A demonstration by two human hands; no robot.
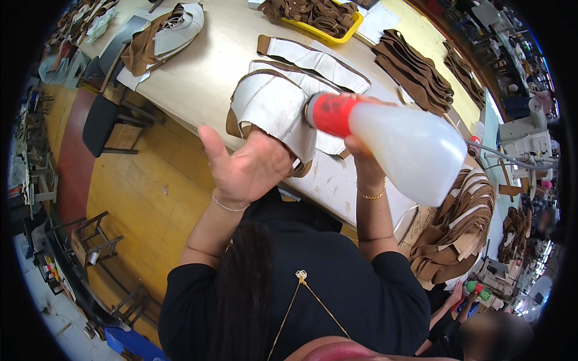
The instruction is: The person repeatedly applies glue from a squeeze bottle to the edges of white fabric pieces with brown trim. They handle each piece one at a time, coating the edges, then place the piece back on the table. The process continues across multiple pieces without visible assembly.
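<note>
My left hand [250, 165] is palm up with the thumb stretched out to the side. Its fingers disappear inside a curved brown piece with a white lining [268, 102], which rests over them above the table edge. My right hand [363, 147] is closed around the red neck of a translucent white plastic bottle [412, 147]. The bottle lies nearly sideways, its dark tip against the white lining and its wide base toward the right. Most of the right fingers are hidden behind the bottle. More flat white-lined strips [319, 58] lie on the table just beyond.
A pale worktable [198, 78] spans the front. On it are a yellow tray [346, 33] of brown pieces, stacked brown strips [412, 69] and a white-and-brown bundle [174, 33]. A large brown pile [460, 228] sits at right. Chairs [111, 120] stand left; another person's hand [454, 295] shows lower right.
</note>
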